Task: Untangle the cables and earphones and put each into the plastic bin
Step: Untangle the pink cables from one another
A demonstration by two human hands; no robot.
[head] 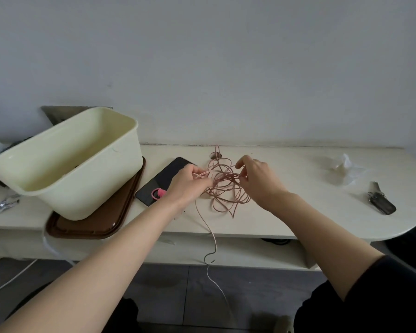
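both hands, left hand (186, 182) and right hand (257, 180), pinch strands of the pink cable tangle (223, 186) on the worktop (286, 212), beside the plastic bin (65, 162); hard pulling could tighten knots, or the dangling end could drag it off.

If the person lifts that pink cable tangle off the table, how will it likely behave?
Probably floppy: the pink cable tangle lies in thin, loose loops on the table, with one strand drooping over the front edge. Likely light; the left hand and right hand pinch it with fingertips. Crossed loops may snag and lift together.
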